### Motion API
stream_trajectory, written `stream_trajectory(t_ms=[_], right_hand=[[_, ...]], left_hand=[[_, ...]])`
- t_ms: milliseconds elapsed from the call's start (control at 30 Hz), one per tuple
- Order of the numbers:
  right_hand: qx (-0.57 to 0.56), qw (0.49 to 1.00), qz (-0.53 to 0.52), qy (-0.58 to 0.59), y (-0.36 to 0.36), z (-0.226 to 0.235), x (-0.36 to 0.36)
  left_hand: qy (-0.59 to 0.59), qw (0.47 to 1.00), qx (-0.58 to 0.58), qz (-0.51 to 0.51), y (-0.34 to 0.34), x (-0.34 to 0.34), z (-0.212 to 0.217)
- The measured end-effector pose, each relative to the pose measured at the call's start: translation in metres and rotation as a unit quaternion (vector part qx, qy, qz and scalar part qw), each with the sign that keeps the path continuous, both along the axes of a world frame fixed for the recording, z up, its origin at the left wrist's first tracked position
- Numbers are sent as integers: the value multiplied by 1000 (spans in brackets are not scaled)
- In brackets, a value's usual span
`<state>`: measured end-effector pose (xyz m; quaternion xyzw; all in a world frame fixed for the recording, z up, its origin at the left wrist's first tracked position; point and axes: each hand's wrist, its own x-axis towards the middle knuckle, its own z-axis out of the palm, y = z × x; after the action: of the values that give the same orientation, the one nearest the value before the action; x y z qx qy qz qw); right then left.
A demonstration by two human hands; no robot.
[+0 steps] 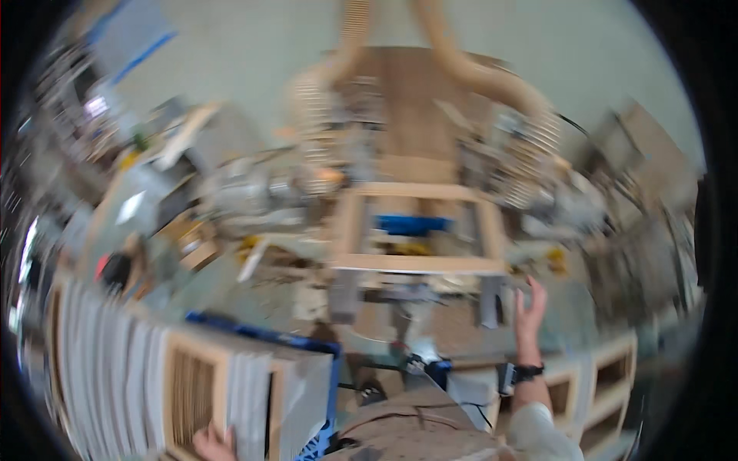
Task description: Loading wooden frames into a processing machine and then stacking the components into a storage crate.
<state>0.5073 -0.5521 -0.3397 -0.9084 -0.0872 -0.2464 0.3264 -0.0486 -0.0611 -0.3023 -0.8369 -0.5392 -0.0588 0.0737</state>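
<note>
At the lower left, my left hand [215, 444] is closed over the right-hand rail of a pale wooden frame [175, 376], which stands in a row of similar frames. My right hand [530, 307] is raised, fingers apart and holding nothing. It is just right of and below another rectangular wooden frame [419, 264], which rests on the machine in front of me. Through that frame's opening a blue part [413, 224] is visible. Motion blurs much of the picture.
Two ribbed beige hoses [538, 100] come down to the machinery on both sides. A blue plastic crate or pallet [335, 384] edges the left row of frames [100, 353]. More wooden frames [613, 376] stand at the lower right. A small cardboard box [200, 250] sits at the left.
</note>
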Motion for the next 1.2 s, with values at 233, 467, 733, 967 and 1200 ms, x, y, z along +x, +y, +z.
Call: stream_trajectory(t_ms=[233, 467, 733, 967, 1200], right_hand=[[140, 747, -595, 263, -164, -186, -123], [292, 660, -601, 345, -186, -224, -168], [464, 842, -240, 138, -95, -22, -176], [163, 974, 29, 151, -82, 75, -121], [-232, 907, 336, 106, 34, 107, -6]], left_hand=[[65, 959, 177, -210, -29, 97, 70], [-79, 866, 83, -486, -44, 278, 63], [-95, 721, -117, -677, -163, 543, -5], [5, 759, -131, -638, -174, 562, -46], [71, 633, -238, -733, -168, 381, -3]])
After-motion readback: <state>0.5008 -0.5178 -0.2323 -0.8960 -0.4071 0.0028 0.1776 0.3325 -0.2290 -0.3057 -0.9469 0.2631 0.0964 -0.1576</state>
